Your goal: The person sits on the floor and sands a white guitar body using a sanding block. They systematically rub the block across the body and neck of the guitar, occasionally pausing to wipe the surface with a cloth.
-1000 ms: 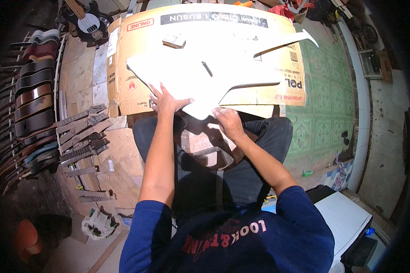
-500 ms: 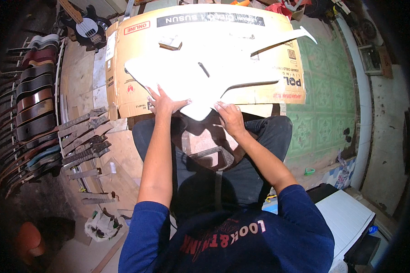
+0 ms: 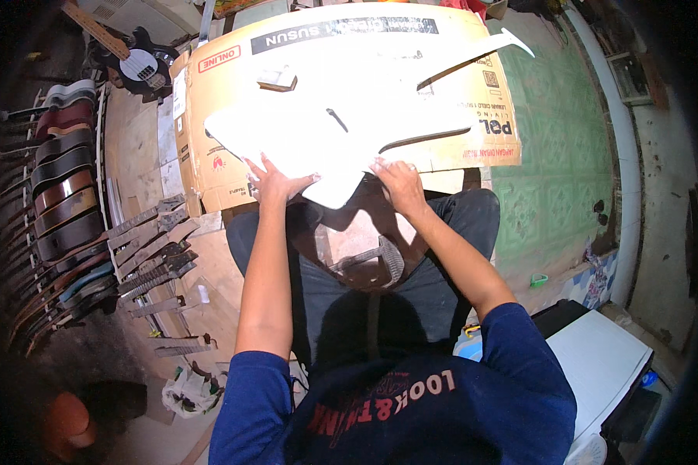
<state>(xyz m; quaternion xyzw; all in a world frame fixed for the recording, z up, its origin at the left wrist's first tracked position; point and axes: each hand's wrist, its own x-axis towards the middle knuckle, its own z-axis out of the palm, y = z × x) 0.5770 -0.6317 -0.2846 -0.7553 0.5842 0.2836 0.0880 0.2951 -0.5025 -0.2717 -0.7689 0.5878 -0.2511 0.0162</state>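
Note:
A white guitar body [image 3: 364, 128] with a pointed horn lies flat on a sheet of brown cardboard [image 3: 209, 116]. My left hand [image 3: 275, 180] presses on its near edge with fingers spread. My right hand [image 3: 397, 180] rests on the near edge to the right, fingers flat. A small dark tool [image 3: 336, 119] lies on top of the white body. A small block [image 3: 278, 78] sits on the cardboard beyond it.
Several guitar necks [image 3: 151, 248] lie on the floor to the left, beside a row of guitar bodies [image 3: 58, 186]. A black and white guitar [image 3: 136, 62] lies at the far left. Green patterned floor [image 3: 558, 170] is on the right, a white box [image 3: 597, 364] at lower right.
Both hands have shifted slightly along the near edge of the white body; the view has tilted a little. The body stays on the cardboard.

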